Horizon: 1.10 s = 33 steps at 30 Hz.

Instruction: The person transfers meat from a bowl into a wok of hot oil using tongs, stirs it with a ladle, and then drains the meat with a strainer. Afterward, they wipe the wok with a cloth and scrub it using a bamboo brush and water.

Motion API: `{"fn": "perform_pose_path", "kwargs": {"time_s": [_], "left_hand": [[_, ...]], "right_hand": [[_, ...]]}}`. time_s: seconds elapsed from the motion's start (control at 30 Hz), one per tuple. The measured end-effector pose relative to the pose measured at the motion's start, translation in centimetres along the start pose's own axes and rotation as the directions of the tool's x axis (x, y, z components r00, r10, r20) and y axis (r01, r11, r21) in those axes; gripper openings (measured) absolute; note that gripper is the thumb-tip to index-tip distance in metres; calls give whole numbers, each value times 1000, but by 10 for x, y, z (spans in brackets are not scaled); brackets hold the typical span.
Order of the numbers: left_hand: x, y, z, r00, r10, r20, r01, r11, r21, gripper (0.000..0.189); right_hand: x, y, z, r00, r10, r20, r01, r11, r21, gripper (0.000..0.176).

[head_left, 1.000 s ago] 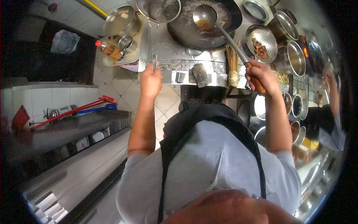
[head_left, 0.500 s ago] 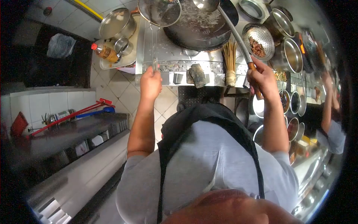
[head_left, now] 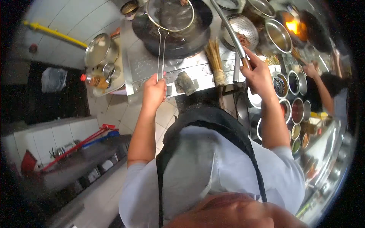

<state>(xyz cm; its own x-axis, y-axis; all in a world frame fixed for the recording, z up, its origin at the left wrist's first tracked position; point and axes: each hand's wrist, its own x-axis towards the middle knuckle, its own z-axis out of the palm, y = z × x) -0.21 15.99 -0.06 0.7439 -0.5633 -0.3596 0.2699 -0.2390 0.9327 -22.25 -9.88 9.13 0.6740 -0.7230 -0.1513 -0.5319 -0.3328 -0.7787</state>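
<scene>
My left hand (head_left: pixel 154 93) is closed around the handle of a round wire-mesh strainer (head_left: pixel 162 49). Its basket hangs over the large dark wok (head_left: pixel 182 46), with a small brownish piece near the rim. In my right hand (head_left: pixel 259 74) is the wooden grip of a long-handled ladle (head_left: pixel 232 32); the ladle's bowl lies beyond the top edge of the view. Between my hands, on the metal stove ledge, sit a bamboo wok brush (head_left: pixel 216 64) and a crumpled grey cloth (head_left: pixel 185 83).
A perforated bowl (head_left: pixel 249 26) with meat pieces stands right of the wok, beside a metal pot (head_left: pixel 279 36). Flames (head_left: pixel 293 26) rise farther right, near another person's hand (head_left: pixel 311 70). Several ingredient bowls (head_left: pixel 280 84) line the right. An oil bottle (head_left: pixel 95 81) stands left.
The view has turned, shifting the stove leftward. My strainer is now over the wok instead of at its left edge. The ladle's bowl has left the view, and flames show at right.
</scene>
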Motion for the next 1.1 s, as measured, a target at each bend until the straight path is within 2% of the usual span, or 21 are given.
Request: {"fn": "perform_pose_path", "kwargs": {"time_s": [0.03,0.07,0.1,0.13,0.17,0.2,0.23,0.3,0.43,0.5,0.53,0.57,0.6,0.63,0.67,0.73,0.8,0.87,0.93,1.03,1.1], "left_hand": [[4,2,10,992,126,8,-125,971,204,27],[7,6,20,968,249,39,-244,886,394,27],[8,10,31,967,249,61,-253,883,396,27],[1,26,47,921,371,120,-360,692,626,28],[-3,37,60,860,468,203,-423,432,797,29],[-2,40,68,861,469,199,-418,428,801,29],[2,43,74,846,490,210,-434,403,806,29],[-4,51,87,824,522,221,-435,331,837,31],[10,35,96,778,574,257,-505,327,799,31],[13,36,100,835,491,247,-488,455,745,29],[17,35,103,831,492,260,-499,451,740,29],[23,35,105,862,435,262,-477,516,711,27],[27,35,109,888,376,266,-449,578,682,26],[15,60,124,949,193,249,-298,806,512,21],[25,55,133,944,202,259,-311,803,509,21],[64,45,160,923,24,383,-114,971,212,17],[76,66,201,885,68,461,-119,990,82,13],[93,79,247,866,49,497,-70,997,23,10],[112,90,294,850,-3,527,24,999,-32,17],[142,101,363,833,-86,546,129,991,-41,15],[169,98,403,827,-112,551,174,983,-61,15]], "right_hand": [[-3,3,-6,1000,15,-26,-15,1000,3,60],[-6,7,-12,994,72,-84,-80,992,-94,60],[-9,11,-17,983,123,-139,-148,971,-185,61],[-11,21,-22,977,96,-190,-137,967,-215,62],[-12,31,-28,969,151,-197,-196,951,-237,62],[-13,41,-34,960,199,-198,-247,934,-260,62],[-17,50,-38,962,135,-239,-210,922,-325,62],[-23,70,-43,952,123,-281,-204,938,-280,60],[-35,89,-53,934,150,-324,-244,931,-273,60],[-41,90,-57,932,177,-316,-236,959,-158,57],[-42,95,-57,930,184,-317,-217,973,-73,55],[-42,103,-55,934,203,-295,-183,979,94,57],[-42,106,-56,930,204,-304,-183,978,97,57],[-42,108,-57,948,218,-232,-137,937,322,59],[-40,108,-59,964,210,-161,-95,842,531,62],[-32,101,-64,979,161,-127,-33,734,678,64],[-17,95,-70,971,158,-181,-1,756,655,62],[-4,95,-76,942,178,-286,-4,855,519,61],[1,90,-86,910,188,-368,-11,901,433,61],[3,95,-100,879,168,-445,22,920,390,60],[4,104,-105,859,139,-493,10,958,288,59]]}}
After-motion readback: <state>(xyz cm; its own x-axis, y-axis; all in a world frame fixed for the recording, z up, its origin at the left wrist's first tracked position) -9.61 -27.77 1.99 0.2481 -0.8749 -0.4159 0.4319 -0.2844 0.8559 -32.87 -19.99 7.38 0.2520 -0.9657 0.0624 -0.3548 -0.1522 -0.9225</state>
